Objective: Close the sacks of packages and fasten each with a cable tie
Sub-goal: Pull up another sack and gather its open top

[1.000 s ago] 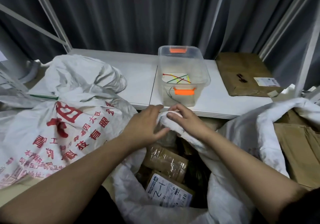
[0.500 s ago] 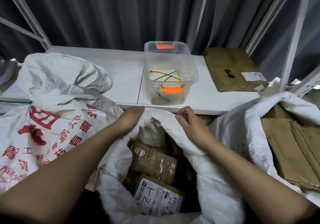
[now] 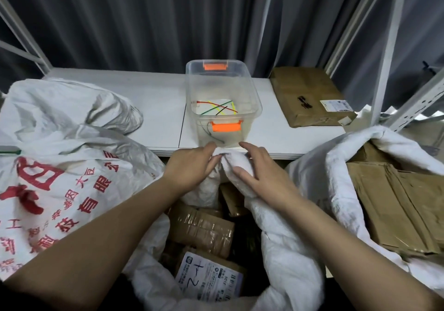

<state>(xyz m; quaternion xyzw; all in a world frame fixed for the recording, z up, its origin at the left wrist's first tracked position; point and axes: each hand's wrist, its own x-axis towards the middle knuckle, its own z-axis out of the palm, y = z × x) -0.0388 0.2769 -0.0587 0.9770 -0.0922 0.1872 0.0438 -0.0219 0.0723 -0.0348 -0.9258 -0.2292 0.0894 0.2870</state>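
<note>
Sacks: three. Middle sack point(image 3: 283, 250), near centre, mouth open, packages point(image 3: 201, 231) inside; printed sack point(image 3: 60, 178) left; third sack point(image 3: 336, 166) right, cardboard inside. Clear bin point(image 3: 222, 104) on table point(image 3: 149, 108), far centre; several coloured cable ties point(image 3: 216, 107) crossed inside, mostly lying left-right. Left hand point(image 3: 189, 166) and right hand point(image 3: 259, 171), fingers extended, press gathered far rim. Since half second ago: hands closer together, rim bunched.
</note>
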